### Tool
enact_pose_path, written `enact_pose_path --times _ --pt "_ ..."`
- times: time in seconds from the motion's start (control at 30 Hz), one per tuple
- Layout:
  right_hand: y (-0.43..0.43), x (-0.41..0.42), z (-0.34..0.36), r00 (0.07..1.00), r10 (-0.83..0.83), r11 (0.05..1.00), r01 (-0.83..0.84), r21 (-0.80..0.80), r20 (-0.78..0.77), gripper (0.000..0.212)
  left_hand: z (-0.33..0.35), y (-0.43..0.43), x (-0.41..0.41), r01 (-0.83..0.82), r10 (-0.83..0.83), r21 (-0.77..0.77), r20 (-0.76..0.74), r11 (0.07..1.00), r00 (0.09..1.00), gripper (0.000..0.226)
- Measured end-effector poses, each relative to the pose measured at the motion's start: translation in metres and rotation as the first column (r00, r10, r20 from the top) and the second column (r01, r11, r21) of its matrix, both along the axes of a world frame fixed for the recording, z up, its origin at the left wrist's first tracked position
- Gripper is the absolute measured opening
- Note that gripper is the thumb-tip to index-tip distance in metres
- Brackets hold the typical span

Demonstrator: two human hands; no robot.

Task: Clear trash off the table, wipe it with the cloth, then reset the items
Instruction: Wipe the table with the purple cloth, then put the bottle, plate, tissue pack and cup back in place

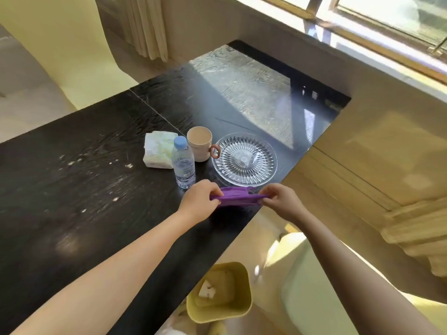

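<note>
A purple cloth (pixel 238 197) is stretched between my two hands just above the black table (pixel 72 189), near its right edge. My left hand (pixel 199 201) pinches the cloth's left end and my right hand (pixel 281 201) pinches its right end. Behind the cloth stand a clear water bottle (pixel 183 163) with a blue cap, a beige mug (pixel 200 147) with a brown handle, a clear glass plate (pixel 244 162) and a pack of tissues (pixel 158 151). White crumbs and smears (pixel 96 180) speckle the table's left half.
A yellow trash bin (pixel 219 293) with some scraps inside sits on the floor below the table's right edge. A pale yellow chair (pixel 312 281) stands beside it, another chair (pixel 72 49) at the far left. A window ledge (pixel 362 44) runs along the back right.
</note>
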State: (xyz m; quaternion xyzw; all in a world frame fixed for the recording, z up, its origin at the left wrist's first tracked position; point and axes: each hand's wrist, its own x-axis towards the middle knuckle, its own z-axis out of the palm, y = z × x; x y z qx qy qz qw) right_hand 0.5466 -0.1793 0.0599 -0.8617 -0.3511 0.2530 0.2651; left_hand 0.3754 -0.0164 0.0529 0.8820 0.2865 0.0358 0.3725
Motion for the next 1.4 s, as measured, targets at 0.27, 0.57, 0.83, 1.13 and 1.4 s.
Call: enact_pose_path --times 0.27,0.57,0.83,1.13,1.4 --pt "-0.002 -0.012 -0.064 0.979 -0.086 0.989 0.062 -0.136 -0.186 0.007 -0.067 -0.004 -0.012 -0.050 0.034 -0.189 -0.088 0.981 0.996 0.012" --pt "0.048 -0.002 -0.119 0.983 -0.110 0.978 0.134 -0.161 0.149 0.017 -0.113 0.001 0.014 -0.347 0.335 -0.094 -0.123 0.933 0.934 0.016" --pt "0.039 -0.012 -0.151 0.926 -0.160 0.981 0.187 -0.048 0.342 0.013 -0.129 -0.005 0.011 -0.360 0.360 0.001 0.007 0.933 0.933 0.021" --pt "0.055 0.032 -0.122 0.926 -0.345 0.933 0.321 -0.163 -0.153 0.026 -0.113 0.022 0.038 -0.461 0.427 -0.223 -0.183 0.859 0.885 0.033" --pt "0.077 0.077 -0.124 0.420 -0.684 0.634 0.746 -0.202 -0.596 0.043 -0.071 0.069 0.011 -0.715 0.769 -0.420 -0.059 0.559 0.636 0.094"
